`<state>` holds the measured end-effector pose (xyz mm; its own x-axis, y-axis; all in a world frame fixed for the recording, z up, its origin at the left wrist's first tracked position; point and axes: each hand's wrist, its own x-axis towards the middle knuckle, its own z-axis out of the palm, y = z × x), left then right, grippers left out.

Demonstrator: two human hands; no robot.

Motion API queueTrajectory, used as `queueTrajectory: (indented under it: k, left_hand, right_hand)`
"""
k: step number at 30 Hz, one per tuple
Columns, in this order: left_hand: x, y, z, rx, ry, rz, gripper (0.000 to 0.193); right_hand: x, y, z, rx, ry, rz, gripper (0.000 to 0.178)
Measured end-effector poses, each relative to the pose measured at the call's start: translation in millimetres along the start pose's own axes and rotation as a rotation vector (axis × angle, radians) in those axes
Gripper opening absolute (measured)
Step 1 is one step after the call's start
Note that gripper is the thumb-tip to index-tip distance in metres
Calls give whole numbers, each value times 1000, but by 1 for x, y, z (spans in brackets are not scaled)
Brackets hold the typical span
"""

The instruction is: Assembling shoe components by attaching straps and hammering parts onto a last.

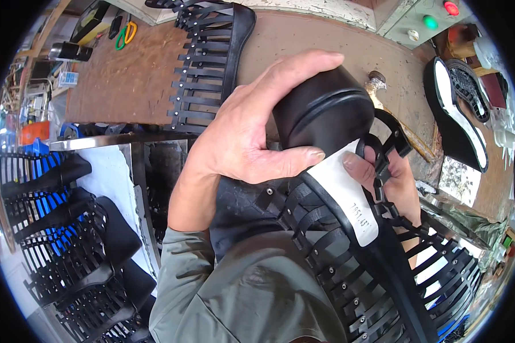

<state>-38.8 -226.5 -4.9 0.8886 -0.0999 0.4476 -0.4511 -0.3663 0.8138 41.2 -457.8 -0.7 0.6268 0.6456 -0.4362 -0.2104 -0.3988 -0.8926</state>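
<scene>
A black strappy boot (377,268) with riveted straps lies tilted across my lap, its shaft running to the lower right. A white insole strip (344,197) shows along it. At its upper end is a rounded, grooved black part (326,108); I cannot tell whether it is heel or toe. My left hand (257,120) wraps round this part, fingers over the top and thumb beside the white strip. My right hand (392,177) grips the boot's other side, its thumb coming up between the straps. Straps and boot hide most of its fingers.
Another strappy black boot upper (203,74) lies on the brown bench (131,74). A hammer (403,117) and a black wedge sole (452,114) are at the right. Scissors (126,35) lie back left. Several strappy boots (86,246) are stacked at the left.
</scene>
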Motion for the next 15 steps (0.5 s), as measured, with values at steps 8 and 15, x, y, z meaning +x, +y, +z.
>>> queueTrajectory:
  k: [8, 15]
  left_hand:
    - [-5, 2, 3, 37, 32, 35, 91]
    - [-15, 16, 21, -150, 337, -33, 61]
  right_hand:
    - [-6, -6, 7, -89, 80, -6, 23]
    - [-17, -10, 10, -154, -48, -82, 27]
